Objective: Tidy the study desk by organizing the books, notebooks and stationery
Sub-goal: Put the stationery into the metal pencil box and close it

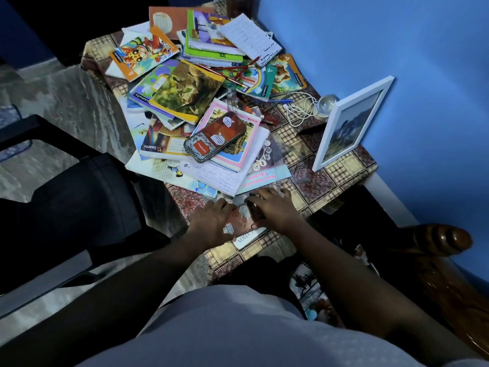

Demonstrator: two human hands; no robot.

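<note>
While we leaned over the desk (330, 165), our left hand (211, 221) and right hand (272, 210) held a shiny flat case (244, 221), fingers curled tight on its sides. It sat closer to us than the tin box (215, 137), which lay on the book pile (185, 94).

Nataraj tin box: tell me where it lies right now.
Head view: the Nataraj tin box lies mid-desk on the pink-edged notebook, left of the white picture frame.

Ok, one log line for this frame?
left hand: holds near tin | right hand: holds near tin | books: unsorted pile
</note>
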